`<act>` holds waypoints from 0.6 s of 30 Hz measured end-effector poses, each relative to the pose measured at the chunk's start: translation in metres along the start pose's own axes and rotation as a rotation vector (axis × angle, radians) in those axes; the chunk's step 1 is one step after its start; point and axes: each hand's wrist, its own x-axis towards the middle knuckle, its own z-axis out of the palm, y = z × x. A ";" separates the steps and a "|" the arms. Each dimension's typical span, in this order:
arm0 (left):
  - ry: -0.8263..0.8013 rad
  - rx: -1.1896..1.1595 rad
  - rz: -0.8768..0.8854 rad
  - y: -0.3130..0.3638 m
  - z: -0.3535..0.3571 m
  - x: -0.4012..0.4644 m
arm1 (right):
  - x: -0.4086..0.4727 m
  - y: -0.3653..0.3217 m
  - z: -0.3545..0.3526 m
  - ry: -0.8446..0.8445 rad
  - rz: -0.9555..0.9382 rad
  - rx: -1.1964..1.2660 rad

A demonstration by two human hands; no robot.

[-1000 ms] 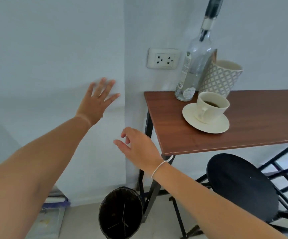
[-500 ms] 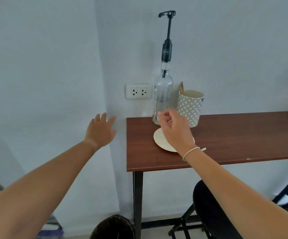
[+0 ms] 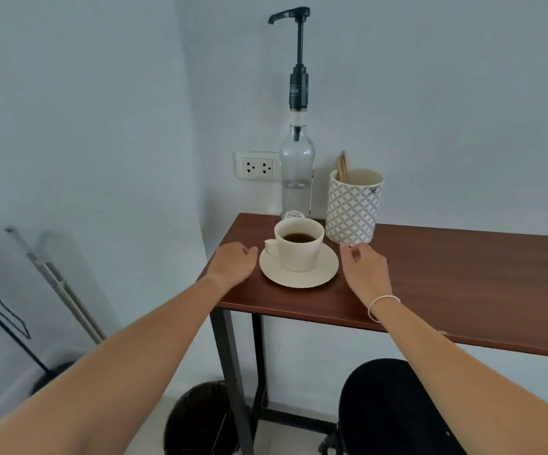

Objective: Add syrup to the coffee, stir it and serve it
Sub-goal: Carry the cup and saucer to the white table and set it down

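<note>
A cream cup (image 3: 298,246) of dark coffee stands on a cream saucer (image 3: 326,274) at the left end of a brown table (image 3: 463,274). Behind it rises a clear glass syrup bottle (image 3: 297,178) with a tall black pump; little liquid shows inside. A patterned holder (image 3: 353,206) with wooden stir sticks (image 3: 342,165) stands to the right of the bottle. My left hand (image 3: 231,264) hovers just left of the saucer, fingers apart and holding nothing. My right hand (image 3: 366,269) is just right of the saucer, fingers loosely curled and empty.
A wall socket (image 3: 257,166) sits left of the bottle. Under the table are a black bin (image 3: 197,418) and a black round stool (image 3: 394,408). Metal poles (image 3: 57,284) and a dark cable lean on the left wall.
Both hands have come down to either side of the saucer; the right hand moved off the cup, and the left came in from the wall side. The view has moved closer.
</note>
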 end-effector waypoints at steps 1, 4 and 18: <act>0.008 -0.026 -0.033 0.004 0.004 -0.005 | 0.001 0.001 0.002 -0.018 0.010 0.002; 0.052 -0.076 -0.088 0.013 0.016 -0.017 | 0.008 0.001 0.007 -0.068 0.018 -0.039; 0.258 0.046 -0.167 0.032 0.049 -0.025 | 0.037 -0.004 0.014 -0.335 0.164 -0.062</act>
